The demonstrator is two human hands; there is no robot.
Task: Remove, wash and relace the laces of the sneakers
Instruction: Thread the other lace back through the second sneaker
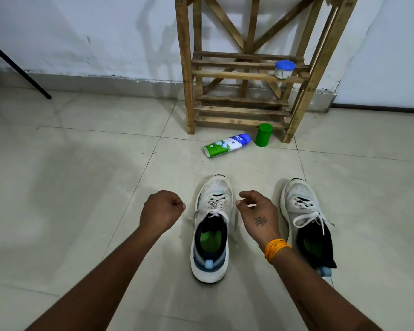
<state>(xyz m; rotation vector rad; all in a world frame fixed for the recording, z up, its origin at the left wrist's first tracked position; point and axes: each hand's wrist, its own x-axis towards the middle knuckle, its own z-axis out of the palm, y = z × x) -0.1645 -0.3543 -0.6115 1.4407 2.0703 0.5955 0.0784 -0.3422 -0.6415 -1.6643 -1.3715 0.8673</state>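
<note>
We have both sneakers on the floor, the left sneaker [212, 225] between our hands; our left hand [161, 211] looks fisted on its lace end, though blurred; our right hand [257, 215] hangs loosely curled, empty; we should draw steadily outward.

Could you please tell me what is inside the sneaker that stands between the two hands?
Inside the left sneaker, through its dark collar, a green insole shows at the heel. Further forward, the tongue and laces cover the interior, so the toe end cannot be seen.
</note>
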